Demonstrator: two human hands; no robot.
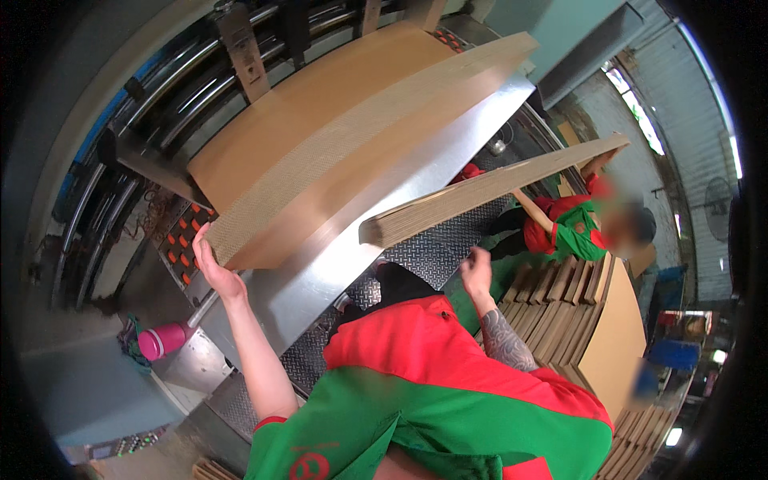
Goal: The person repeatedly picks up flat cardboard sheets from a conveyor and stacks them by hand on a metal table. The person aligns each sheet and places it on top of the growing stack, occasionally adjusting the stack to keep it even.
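Note:
My left hand (222, 270) is open, fingers stretched upward, its palm against the near left end of a thick stack of cardboard sheets (352, 132). The stack rests on the machine's feed bed, above a shiny metal table (320, 276). My right hand (478, 272) hangs in the air with curled fingers and nothing visible in them. Close to it is the near end of a second cardboard bundle (496, 184), apart from the hand. A co-worker (560, 224) in red and green holds this bundle up from the far side with both arms.
Bundled cardboard stacks (552, 320) stand at my right. Machine rollers and bars (200, 92) run along the far left, with orange wheels (184, 240) under the feed bed. A pink container (162, 342) sits at left. Textured metal plate flooring (432, 256) lies below.

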